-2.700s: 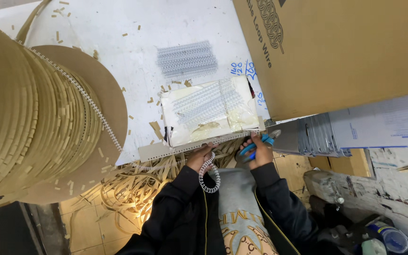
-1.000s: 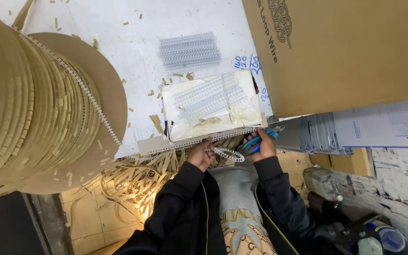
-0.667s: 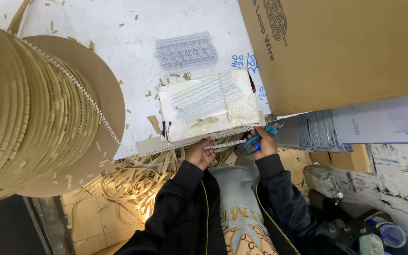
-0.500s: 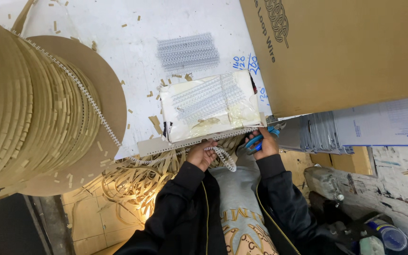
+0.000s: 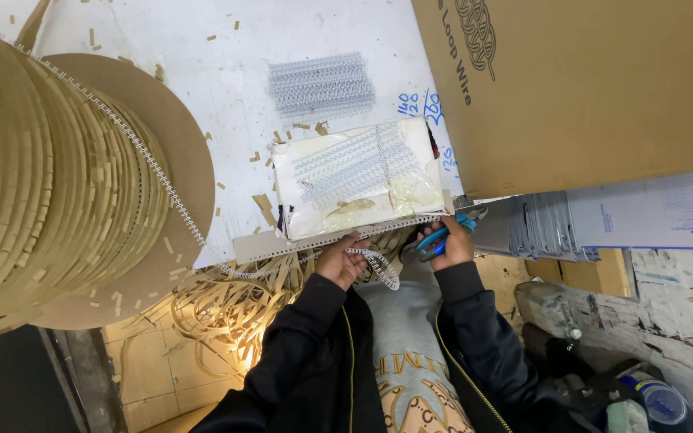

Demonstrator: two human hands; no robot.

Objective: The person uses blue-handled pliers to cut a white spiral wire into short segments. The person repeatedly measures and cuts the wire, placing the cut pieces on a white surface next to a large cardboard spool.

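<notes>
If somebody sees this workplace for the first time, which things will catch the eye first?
First, the huge cardboard spool of white loop wire filling the left side, then the big brown carton at top right. At the table edge, the left hand holds a wire strip while the right hand grips blue-handled cutters, above a heap of paper ribbon.

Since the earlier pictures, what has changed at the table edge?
The white wire strip in the left hand first hung as a loop below the edge, then was laid flat along it, and now droops again. The right hand keeps the blue-handled cutters. The big spool and cardboard box stayed.
</notes>
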